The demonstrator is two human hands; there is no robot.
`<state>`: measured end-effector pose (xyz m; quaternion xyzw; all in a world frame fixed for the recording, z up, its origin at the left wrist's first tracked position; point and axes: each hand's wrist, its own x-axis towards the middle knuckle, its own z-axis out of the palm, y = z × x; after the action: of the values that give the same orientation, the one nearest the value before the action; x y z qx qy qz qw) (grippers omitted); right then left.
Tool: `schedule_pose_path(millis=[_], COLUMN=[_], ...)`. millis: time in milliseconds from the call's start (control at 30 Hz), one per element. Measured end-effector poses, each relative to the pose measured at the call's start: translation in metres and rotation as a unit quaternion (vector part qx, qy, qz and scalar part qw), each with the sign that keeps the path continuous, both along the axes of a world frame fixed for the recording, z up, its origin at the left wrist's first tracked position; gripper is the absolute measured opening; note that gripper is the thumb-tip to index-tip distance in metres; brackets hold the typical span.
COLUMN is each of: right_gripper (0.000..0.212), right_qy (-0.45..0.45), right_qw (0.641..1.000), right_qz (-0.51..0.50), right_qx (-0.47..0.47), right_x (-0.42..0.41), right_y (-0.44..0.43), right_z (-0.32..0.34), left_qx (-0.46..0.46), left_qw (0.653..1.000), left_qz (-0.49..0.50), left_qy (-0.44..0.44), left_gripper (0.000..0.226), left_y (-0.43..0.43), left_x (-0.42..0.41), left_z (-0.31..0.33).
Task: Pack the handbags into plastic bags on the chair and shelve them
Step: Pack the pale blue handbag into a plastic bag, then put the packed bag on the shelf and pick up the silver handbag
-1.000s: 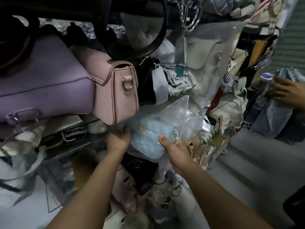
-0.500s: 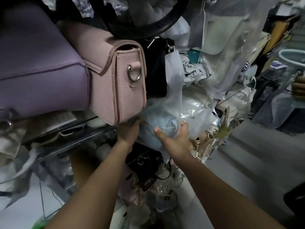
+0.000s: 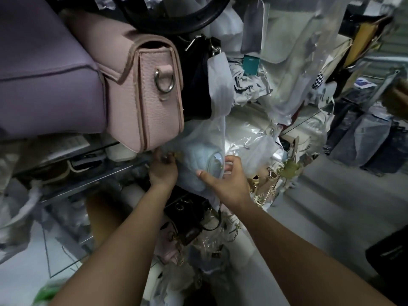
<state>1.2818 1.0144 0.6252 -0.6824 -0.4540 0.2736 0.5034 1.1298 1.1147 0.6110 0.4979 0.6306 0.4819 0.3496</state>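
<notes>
Blue quilted handbag (image 3: 196, 157) is sitting inside a clear plastic bag (image 3: 213, 133) at the front of a crowded shelf (image 3: 99, 180), just under the end of a pink bag (image 3: 152, 91). The left hand (image 3: 162, 173) is gripping the wrapped handbag's left side, its fingers curling into the plastic right beside the pink bag's bottom corner. The right hand (image 3: 229, 184) is holding the right side, its thumb lying across the front and its fingers wrapping round the far end. The plastic bag's loose top is standing up between the pink bag and some white wrapped bags (image 3: 249, 133). A purple bag (image 3: 48, 74) is lying left of the pink one, touching it. A black bag (image 3: 187, 208) is sitting below the hands, with gold chains (image 3: 262, 197) hanging beside the right wrist.
</notes>
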Motion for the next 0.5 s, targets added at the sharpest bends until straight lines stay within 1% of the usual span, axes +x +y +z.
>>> schedule_pose_path(millis=[67,133,200,267,300,400,467,500], right_gripper=[0.075,0.073,0.069,0.065,0.063,0.052,0.047,0.046], right_qy=[-0.025,-0.048,-0.070,-0.098,-0.117,-0.188,-0.241,-0.261], right_qw=[1.000,0.998,0.996,0.991,0.987,0.964,0.935,0.918], right_qz=[0.010,0.014,0.027,0.035,0.037,0.057,0.085,0.106], right_qx=[0.009,0.028,0.055,0.085,0.104,0.180,0.247,0.278], right_x=[0.003,0.009,0.015,0.022,0.026,0.030,0.029,0.028], right_y=[-0.007,-0.014,-0.023,-0.033,-0.038,-0.059,-0.076,-0.086], right_z=[0.004,0.011,0.019,0.025,0.027,0.029,0.025,0.021], left_qx=[-0.001,0.017,0.037,0.045,0.048,0.062,0.074,0.080], left_qw=[1.000,1.000,0.999,0.998,0.998,0.996,0.995,0.993], left_qz=[0.010,0.010,0.010,0.023,0.035,0.063,0.062,0.059], left_qy=[-0.016,-0.002,-0.008,-0.025,-0.020,0.003,0.030,0.064], left_gripper=[0.039,0.036,0.033,0.025,0.021,0.015,0.014,0.017], left_y=[-0.013,-0.030,-0.048,-0.067,-0.077,-0.114,-0.148,-0.166], left_x=[-0.005,-0.011,-0.017,-0.023,-0.025,-0.033,-0.036,-0.038], left_z=[0.002,0.004,0.004,0.005,0.007,0.012,0.016,0.016])
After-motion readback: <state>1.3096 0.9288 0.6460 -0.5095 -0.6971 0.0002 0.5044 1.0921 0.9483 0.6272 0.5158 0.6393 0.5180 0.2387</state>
